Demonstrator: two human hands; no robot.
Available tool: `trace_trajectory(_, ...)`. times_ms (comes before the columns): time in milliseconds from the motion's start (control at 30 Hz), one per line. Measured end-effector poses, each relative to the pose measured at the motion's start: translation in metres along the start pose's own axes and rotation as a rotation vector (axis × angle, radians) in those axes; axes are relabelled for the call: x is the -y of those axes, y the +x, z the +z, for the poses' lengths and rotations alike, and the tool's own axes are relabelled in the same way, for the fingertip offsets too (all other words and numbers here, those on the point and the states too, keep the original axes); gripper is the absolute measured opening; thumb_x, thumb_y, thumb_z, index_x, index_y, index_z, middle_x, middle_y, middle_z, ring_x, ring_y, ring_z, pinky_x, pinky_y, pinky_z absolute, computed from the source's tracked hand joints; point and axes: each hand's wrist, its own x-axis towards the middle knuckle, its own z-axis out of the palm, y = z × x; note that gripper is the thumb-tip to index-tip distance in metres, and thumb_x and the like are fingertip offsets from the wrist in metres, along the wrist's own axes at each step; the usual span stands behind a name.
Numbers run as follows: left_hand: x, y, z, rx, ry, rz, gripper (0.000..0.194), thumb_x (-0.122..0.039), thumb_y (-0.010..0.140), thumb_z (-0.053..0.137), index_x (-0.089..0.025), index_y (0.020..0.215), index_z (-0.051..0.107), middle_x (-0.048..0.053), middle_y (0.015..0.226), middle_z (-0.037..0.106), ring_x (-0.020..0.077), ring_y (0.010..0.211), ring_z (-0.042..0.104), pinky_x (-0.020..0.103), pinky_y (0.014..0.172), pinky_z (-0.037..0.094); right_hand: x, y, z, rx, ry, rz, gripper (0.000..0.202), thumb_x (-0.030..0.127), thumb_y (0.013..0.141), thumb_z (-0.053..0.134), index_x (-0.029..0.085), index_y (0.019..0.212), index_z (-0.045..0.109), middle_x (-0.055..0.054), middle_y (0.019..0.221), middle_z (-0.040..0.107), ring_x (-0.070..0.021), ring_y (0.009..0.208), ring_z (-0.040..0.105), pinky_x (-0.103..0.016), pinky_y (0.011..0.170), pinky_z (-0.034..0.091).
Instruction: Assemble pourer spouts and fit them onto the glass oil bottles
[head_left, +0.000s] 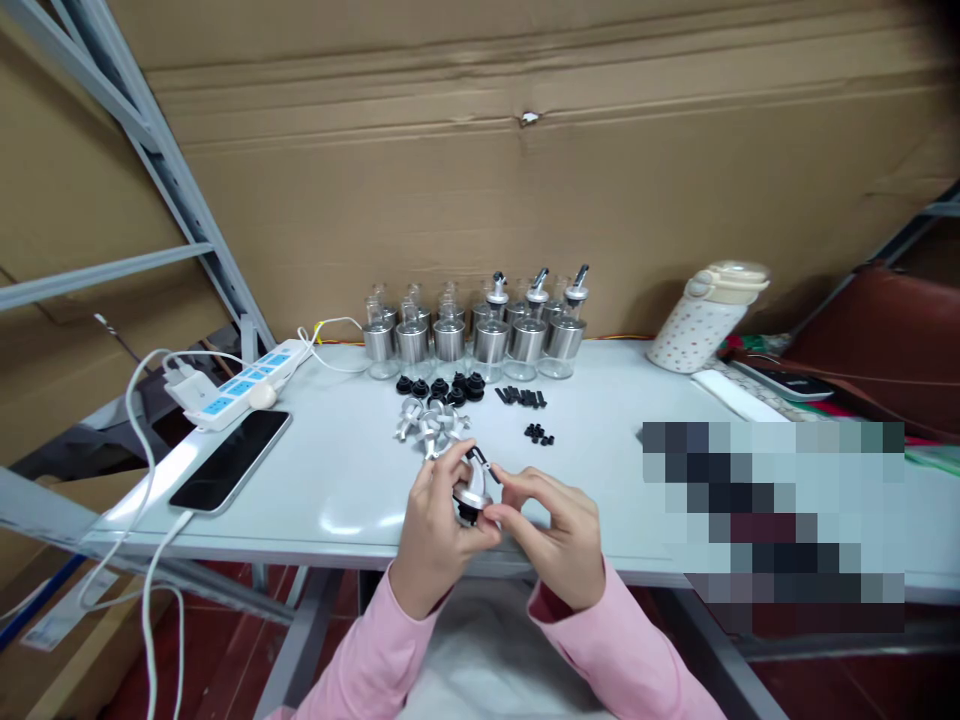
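Observation:
My left hand point(442, 530) is closed round a silver pour spout point(473, 494) with a black stopper base and a black flap at its top. From the other side my right hand point(555, 525) pinches at the same spout, its index finger at the black flap and its thumb by the rim. Just beyond lie several loose silver spouts point(430, 425) and black ribbed stoppers point(450, 388). To their right are small black strips point(521, 397) and little black caps point(539, 434). Behind them stand rows of glass bottles with steel sleeves point(490, 341), three topped with spouts.
On the left of the white table point(330, 480) are a phone point(231, 462) and a power strip point(247, 383) with white cables. A dotted tumbler point(705, 320) and a brown bag point(870, 350) are at the right. Cardboard point(525, 190) closes off the back. Part of the right side is pixelated.

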Motion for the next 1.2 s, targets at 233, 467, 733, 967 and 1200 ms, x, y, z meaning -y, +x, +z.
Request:
trace_trajectory(233, -0.003, 0.0038, 0.0018, -0.006, -0.125, 0.003, 0.073, -0.008, 0.068, 0.051, -0.022, 0.133, 0.022, -0.006, 0.067, 0.036, 0.009, 0.058, 0.037, 0.021, 0.061, 0.039, -0.0005, 0.0001, 0.0005, 0.019, -0.023, 0.021, 0.02, 0.016, 0.076, 0.063, 0.017, 0.096, 0.065, 0.002, 0.056, 0.055, -0.0095, 0.048, 0.052, -0.022, 0.049, 0.045)
trace_trajectory(467, -0.0015, 0.0, 0.0036, -0.019, -0.231, -0.094, 0.072, -0.013, 0.072, 0.057, -0.024, 0.133, 0.019, -0.005, 0.073, 0.044, 0.0084, 0.062, 0.041, 0.021, 0.063, 0.04, -0.0015, -0.0012, 0.0018, 0.036, -0.024, 0.026, 0.027, 0.015, 0.079, 0.06, 0.018, 0.105, 0.062, 0.002, 0.06, 0.055, -0.0098, 0.051, 0.052, -0.023, 0.052, 0.047)
trace_trajectory(733, 0.0001, 0.0009, 0.0056, -0.148, -0.149, -0.069, 0.033, -0.035, 0.077, 0.062, -0.02, 0.098, 0.041, 0.003, 0.092, 0.05, 0.012, 0.076, 0.053, 0.022, 0.065, 0.044, -0.0013, 0.0024, 0.0037, 0.107, -0.117, 0.09, 0.038, 0.026, 0.078, 0.061, 0.019, 0.115, 0.055, 0.0, 0.067, 0.059, -0.0119, 0.058, 0.055, -0.025, 0.059, 0.05)
trace_trajectory(967, -0.0008, 0.005, 0.0035, -0.062, -0.035, 0.058, 0.018, -0.027, 0.084, 0.054, -0.019, 0.094, 0.041, 0.003, 0.092, 0.046, 0.0137, 0.084, 0.05, 0.024, 0.072, 0.043, -0.0049, 0.0007, 0.0052, 0.063, -0.161, 0.103, 0.026, 0.028, 0.075, 0.064, 0.017, 0.098, 0.057, 0.0, 0.068, 0.061, -0.012, 0.058, 0.056, -0.024, 0.059, 0.05)
trace_trajectory(1200, -0.0061, 0.0059, 0.0036, 0.003, -0.003, 0.052, 0.021, -0.022, 0.082, 0.055, -0.019, 0.098, 0.041, 0.003, 0.092, 0.047, 0.0131, 0.078, 0.047, 0.024, 0.07, 0.042, -0.0035, 0.0006, 0.0045, 0.041, -0.149, 0.194, 0.019, 0.024, 0.075, 0.06, 0.017, 0.092, 0.056, 0.002, 0.061, 0.058, -0.0117, 0.054, 0.056, -0.023, 0.057, 0.05)
